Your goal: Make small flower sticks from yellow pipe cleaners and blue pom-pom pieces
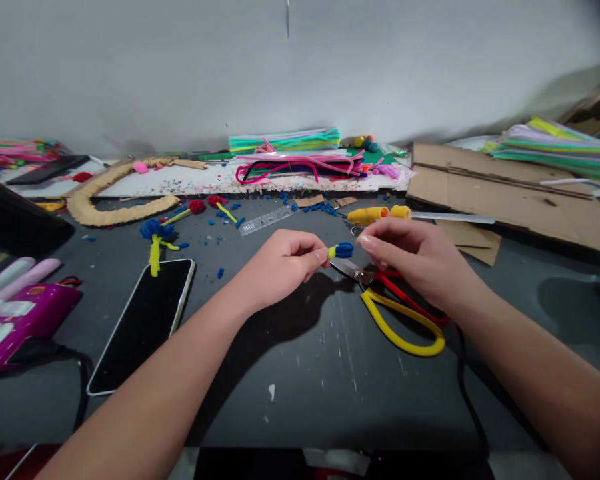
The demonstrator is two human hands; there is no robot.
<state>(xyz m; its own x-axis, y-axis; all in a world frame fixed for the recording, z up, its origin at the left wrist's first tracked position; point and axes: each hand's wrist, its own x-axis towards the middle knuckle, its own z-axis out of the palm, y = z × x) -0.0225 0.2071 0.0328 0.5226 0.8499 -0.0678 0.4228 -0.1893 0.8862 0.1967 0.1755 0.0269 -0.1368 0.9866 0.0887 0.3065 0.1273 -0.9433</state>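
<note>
My left hand [296,257] pinches a small pipe-cleaner flower [344,250] by its yellow base; several blue loops point right from the fingertips. Close to those loops, my right hand [414,257] has its thumb and fingers drawn together, and whatever they may hold is hidden or too small to name. Under both hands lie scissors [405,343] with one yellow and one red handle, blades pointing left. A finished-looking blue pipe-cleaner flower [156,232] with a yellow stem rests at the top of the phone [145,320].
A yellow glue gun [367,216] and cardboard sheets [510,200] are at the right back. A clear ruler [266,220] lies among blue scraps. Pipe-cleaner bundles [285,140] line the wall. At left are a purple device [35,313] and a curved tan piece [100,212].
</note>
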